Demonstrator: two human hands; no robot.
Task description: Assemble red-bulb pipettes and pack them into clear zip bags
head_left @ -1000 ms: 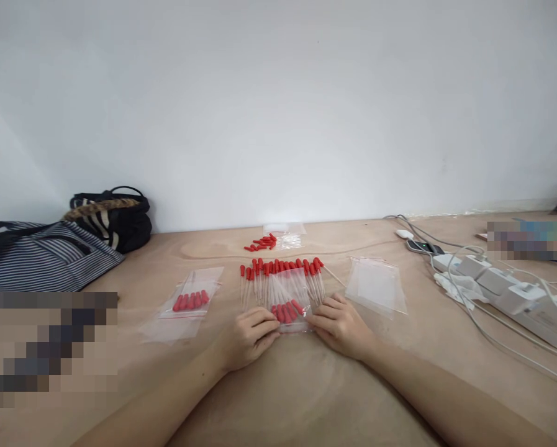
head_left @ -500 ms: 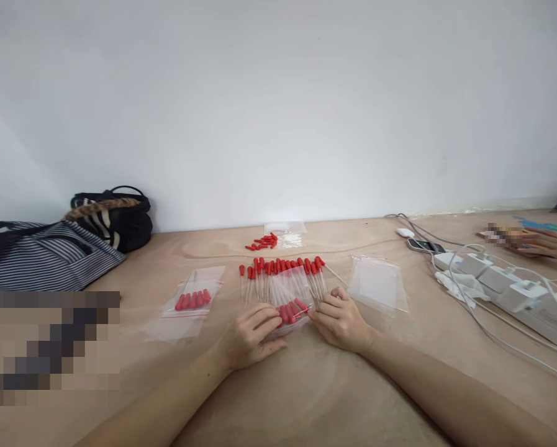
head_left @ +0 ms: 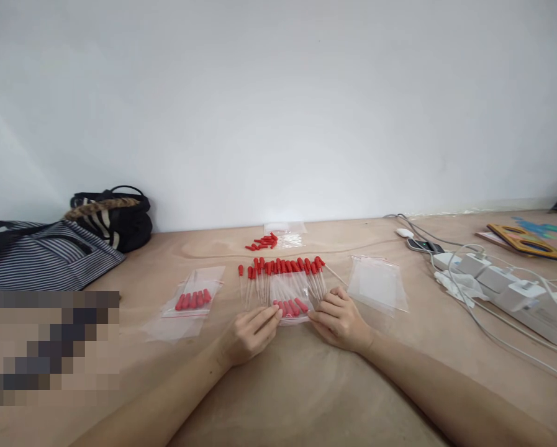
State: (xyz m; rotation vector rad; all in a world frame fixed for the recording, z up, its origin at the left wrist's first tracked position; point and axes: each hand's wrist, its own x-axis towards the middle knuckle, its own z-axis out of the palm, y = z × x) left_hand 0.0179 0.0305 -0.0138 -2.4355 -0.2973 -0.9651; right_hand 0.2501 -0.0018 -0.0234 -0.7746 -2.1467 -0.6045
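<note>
Between my hands lies a clear zip bag holding several red-bulbed droppers, bulbs toward me. My left hand pinches its near left corner, and my right hand pinches the near right corner. Beyond the bag is a row of droppers with red bulbs at the far end, partly covered by it. On the left, a filled bag with several red bulbs rests on other bags. Flat bags lie to the right. Loose red bulbs and clear tubes are farther back.
A striped bag and a black bag stand at the back left. To the right are a power strip with white chargers, cables, a dark device, a tissue and a yellow frame.
The bag's near edge now lies flatter, its bulbs spread more evenly. My left thumb has drawn in to the fingers. Another person's hand has left the far right.
</note>
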